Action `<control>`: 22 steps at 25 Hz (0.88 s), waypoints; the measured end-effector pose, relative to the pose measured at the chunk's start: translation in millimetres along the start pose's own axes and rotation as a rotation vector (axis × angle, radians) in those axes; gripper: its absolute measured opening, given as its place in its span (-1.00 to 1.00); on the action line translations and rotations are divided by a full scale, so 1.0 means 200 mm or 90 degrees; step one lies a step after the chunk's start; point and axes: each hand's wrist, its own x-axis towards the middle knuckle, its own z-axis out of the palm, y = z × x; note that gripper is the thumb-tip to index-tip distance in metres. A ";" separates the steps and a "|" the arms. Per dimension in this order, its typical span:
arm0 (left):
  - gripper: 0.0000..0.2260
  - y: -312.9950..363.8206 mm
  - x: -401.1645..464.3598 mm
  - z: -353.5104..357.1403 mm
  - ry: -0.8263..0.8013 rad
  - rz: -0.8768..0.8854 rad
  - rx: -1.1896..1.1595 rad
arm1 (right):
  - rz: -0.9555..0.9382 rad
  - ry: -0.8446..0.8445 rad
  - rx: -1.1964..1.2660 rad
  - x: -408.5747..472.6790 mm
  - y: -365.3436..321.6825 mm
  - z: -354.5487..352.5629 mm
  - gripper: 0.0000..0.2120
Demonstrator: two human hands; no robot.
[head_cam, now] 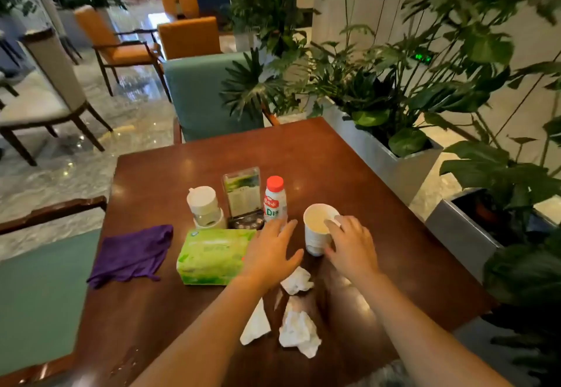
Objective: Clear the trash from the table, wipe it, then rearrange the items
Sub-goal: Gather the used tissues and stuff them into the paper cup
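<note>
A: The fingers point(331, 225) of the right hand point(352, 247) curl round the near side of the paper cup point(318, 228), forefinger over its rim, thumb low against its wall. So that hand holds the cup.

B: And the other hand?

A: The left hand point(270, 253) hovers just left of the cup, fingers spread wide and straight, holding nothing. Its fingertips reach toward the milk bottle point(274, 200); I cannot tell whether they touch it.

B: How do the arms lie?

A: Both forearms come up from the bottom edge, bare, converging toward the cup, palms down.

B: Where is the trash?

A: Three crumpled tissues on the brown surface point(349, 168): one point(297, 280) just in front of the cup, between the wrists; a larger one point(299, 330) nearer still; a flat one point(256, 324) to its left, partly under the left forearm.

B: The rest?

A: Left of the cup stands the red-capped milk bottle, then a clear sign holder point(243, 196), then a white-lidded jar point(205, 206). A green tissue pack point(212, 256) lies left of the cup under the left hand's edge, and a purple cloth point(133, 254) farther left.
</note>
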 end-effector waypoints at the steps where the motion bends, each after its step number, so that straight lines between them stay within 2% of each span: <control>1: -0.39 0.03 0.05 0.05 -0.042 0.008 0.001 | -0.024 -0.020 0.005 0.02 0.04 0.02 -0.58; 6: -0.34 0.08 0.17 0.22 -0.156 0.068 0.038 | -0.110 -0.079 0.017 0.10 0.20 0.16 -0.62; 11: -0.35 0.05 0.14 0.27 -0.185 0.057 0.016 | -0.125 -0.061 0.090 0.10 0.22 0.17 -0.75; 14: -0.41 0.07 0.09 0.27 -0.154 0.043 -0.084 | -0.103 -0.037 0.102 0.08 0.18 0.14 -0.82; 17: -0.41 0.07 -0.01 0.24 -0.067 -0.016 -0.257 | -0.131 0.059 0.133 0.02 0.11 0.08 -0.89; 20: -0.31 0.03 -0.14 0.17 0.045 -0.078 -0.354 | -0.161 0.182 0.179 -0.05 0.03 0.01 -0.89; 22: -0.23 -0.01 -0.23 0.11 0.089 -0.149 -0.423 | -0.186 0.220 0.201 -0.11 -0.06 -0.03 -0.90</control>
